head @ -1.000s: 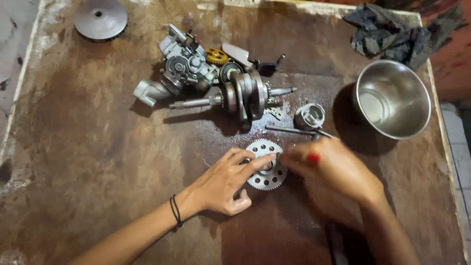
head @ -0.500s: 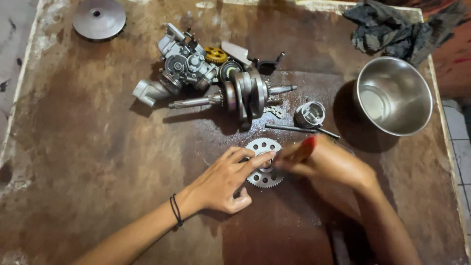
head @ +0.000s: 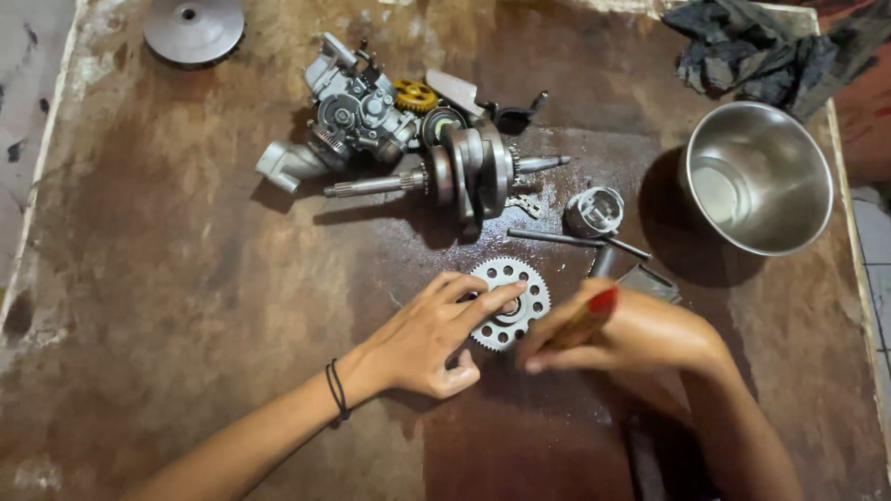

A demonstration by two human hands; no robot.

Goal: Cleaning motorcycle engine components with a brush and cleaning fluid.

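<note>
My left hand (head: 422,339) pins the sprocket (head: 509,301) flat w/ spread fingers, mid-desk toward the near edge. Right hand (head: 631,329) pinches a red-tipped tool (head: 583,320) beside it (blurred). Looks like cleaning/prying step; next needs steady pressure.

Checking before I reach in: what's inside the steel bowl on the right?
The steel bowl looks empty: only its shiny bare bottom and inner wall show, with reflections. The near inner wall, below the rim closest to the camera, is hidden from this view, so something small there cannot be ruled out.
</note>
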